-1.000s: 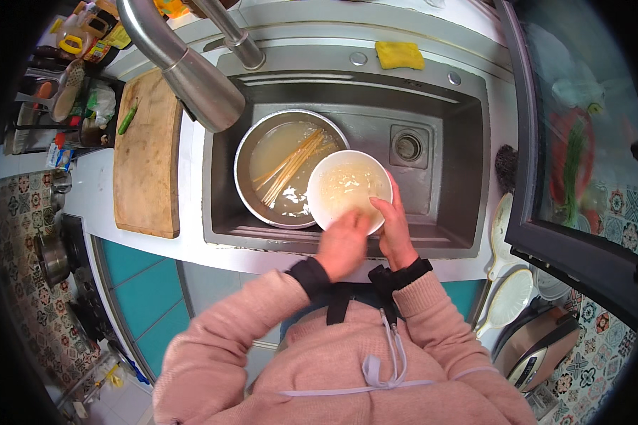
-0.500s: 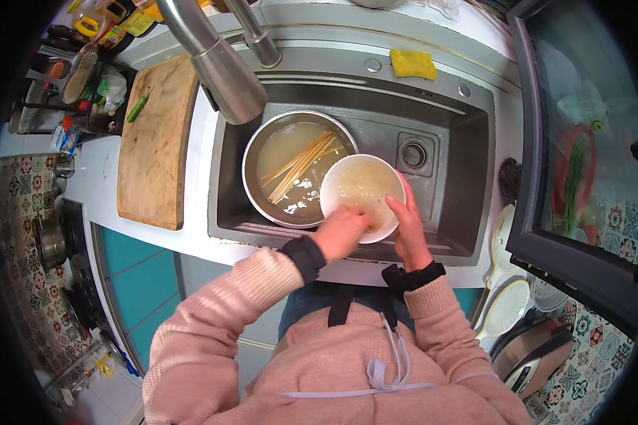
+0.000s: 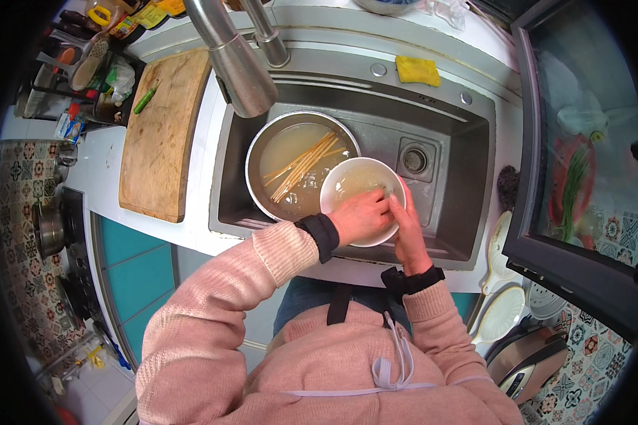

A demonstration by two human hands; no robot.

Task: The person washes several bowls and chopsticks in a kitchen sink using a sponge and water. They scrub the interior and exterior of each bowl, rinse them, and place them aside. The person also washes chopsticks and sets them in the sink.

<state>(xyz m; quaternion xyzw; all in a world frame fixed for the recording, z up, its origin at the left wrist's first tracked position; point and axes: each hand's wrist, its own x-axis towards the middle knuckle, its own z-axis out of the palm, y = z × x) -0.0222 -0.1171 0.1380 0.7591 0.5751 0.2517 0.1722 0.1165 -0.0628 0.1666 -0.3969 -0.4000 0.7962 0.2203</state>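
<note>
A white bowl (image 3: 339, 185) with cloudy liquid in it is tilted over the right rim of a large round metal pot (image 3: 252, 160) in the sink. My right hand (image 3: 409, 228) grips its right side, thumb over the rim and fingers around the outside. Inside the bowl, my left hand (image 3: 361, 216) has its fingers curled together by the right inner wall, close to the right thumb. Whatever those fingers may hold is hidden. Murky water fills the pot, and a loose bunch of wooden chopsticks (image 3: 306, 166) lies in it.
The grey sink (image 3: 461, 205) has a drain (image 3: 413, 159) right of the pot. A metal faucet (image 3: 244, 81) hangs over its left end. Left stands a wooden cutting board (image 3: 164, 134) with a green chili (image 3: 145, 99). A yellow sponge (image 3: 417, 71) lies behind; a dark-framed window (image 3: 521, 212) juts in at right.
My left hand has moved right and a little up inside the bowl, toward its right wall. My right hand still holds the bowl. The whole view has shifted slightly.
</note>
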